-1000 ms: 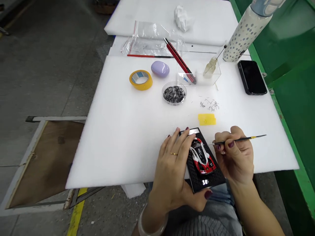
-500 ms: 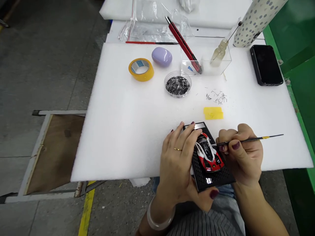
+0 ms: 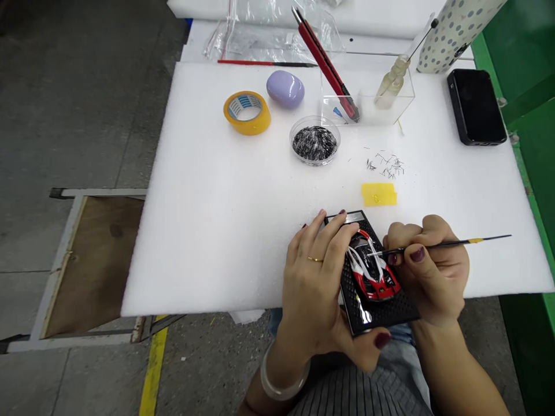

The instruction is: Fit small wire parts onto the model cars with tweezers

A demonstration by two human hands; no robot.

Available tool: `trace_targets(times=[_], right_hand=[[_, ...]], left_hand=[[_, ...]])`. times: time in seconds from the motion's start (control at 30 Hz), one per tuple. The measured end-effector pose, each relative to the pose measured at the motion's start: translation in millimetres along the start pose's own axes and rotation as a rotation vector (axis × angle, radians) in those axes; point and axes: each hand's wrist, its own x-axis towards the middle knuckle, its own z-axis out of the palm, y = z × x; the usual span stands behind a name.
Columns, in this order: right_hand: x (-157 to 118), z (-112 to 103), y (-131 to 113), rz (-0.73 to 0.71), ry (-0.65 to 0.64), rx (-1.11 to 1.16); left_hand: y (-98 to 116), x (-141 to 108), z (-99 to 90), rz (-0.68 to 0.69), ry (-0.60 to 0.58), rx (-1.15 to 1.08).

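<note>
My left hand point(image 3: 318, 283) is closed around the left side of a black textured display base point(image 3: 385, 316), its thumb at the near edge. On this base sits a red, white and black model car point(image 3: 377, 283), partly covered by my left fingers. Between thumb and fingers, my right hand point(image 3: 433, 271) pinches a thin black brush-like tool point(image 3: 451, 244) with a yellow band. Its fine pale tip is over the dark middle of the car; whether it touches I cannot tell. Just beyond the base lies a piece of yellow tape point(image 3: 379, 195) with small drops on it.
Past the yellow tape are scattered tiny black strips point(image 3: 392, 166) and a clear dish point(image 3: 315, 141) full of them. Farther back stand a tape roll point(image 3: 247, 113), a purple egg-shaped object point(image 3: 285, 89), a red cutter point(image 3: 325, 63), a small bottle point(image 3: 392, 84) and a black device point(image 3: 477, 107).
The whole view has shifted slightly. Both hands keep their grips, and the tool tip stays over the middle of the car.
</note>
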Motion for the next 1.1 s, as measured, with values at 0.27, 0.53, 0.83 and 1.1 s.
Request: trace_targets(times=[0.27, 0.53, 0.83, 1.1], right_hand=[[1.2, 0.8, -1.0, 0.015, 0.010, -0.060], [1.7, 1.8, -0.7, 0.031, -0.011, -0.022], [1.5, 1.2, -1.3, 0.039, -0.013, -0.036], [1.4, 0.8, -0.5, 0.029, -0.022, 0.006]], left_hand=[[0.1, 0.1, -3.1, 0.006, -0.015, -0.046], [-3.0, -0.7, 0.0, 0.040, 0.013, -0.062], [0.2, 0.1, -0.6, -0.018, 0.015, -0.012], [0.6, 0.1, 0.1, -0.032, 0.003, -0.020]])
